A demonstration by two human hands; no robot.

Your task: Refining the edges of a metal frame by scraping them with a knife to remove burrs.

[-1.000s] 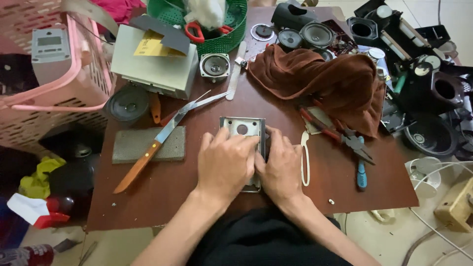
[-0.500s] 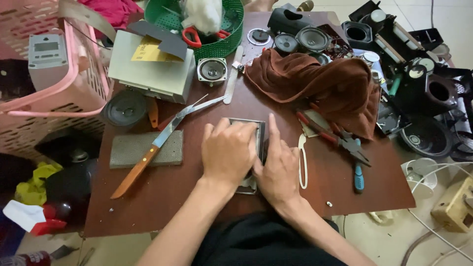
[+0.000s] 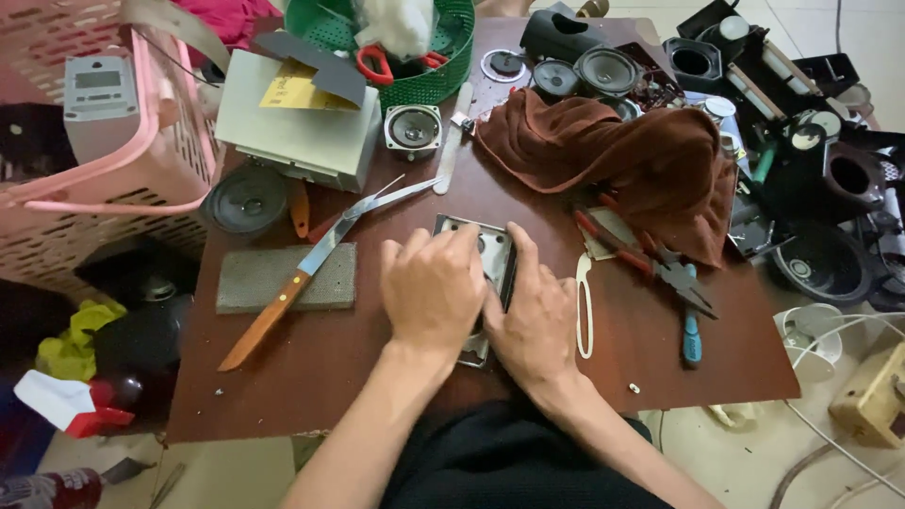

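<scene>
Most of the grey metal plate is hidden under your hands; only its top edge w/ corner holes, a strip of the right side and a bit at 6 o'clock below the palms show, so what sits on its face can't be made out. Your left hand lies flat over it, fingers spread, pressing down rather than clasping. Your right hand curls on the plate's right edge, thumb up along it; can't tell if the fingers close round it. The plate lies flat at table centre, long axis approx 12 to 6 o'clock, top tipped slightly toward 1. The surface is a dark brown wooden table, cluttered: a wood-handled knife across a grey block at 9 o'clock, a brown cloth at 1, red-handled pliers at 3. Floor around is crowded w/ a pink basket at 10 and black speaker parts at 2, partly cut off by the frame.
</scene>
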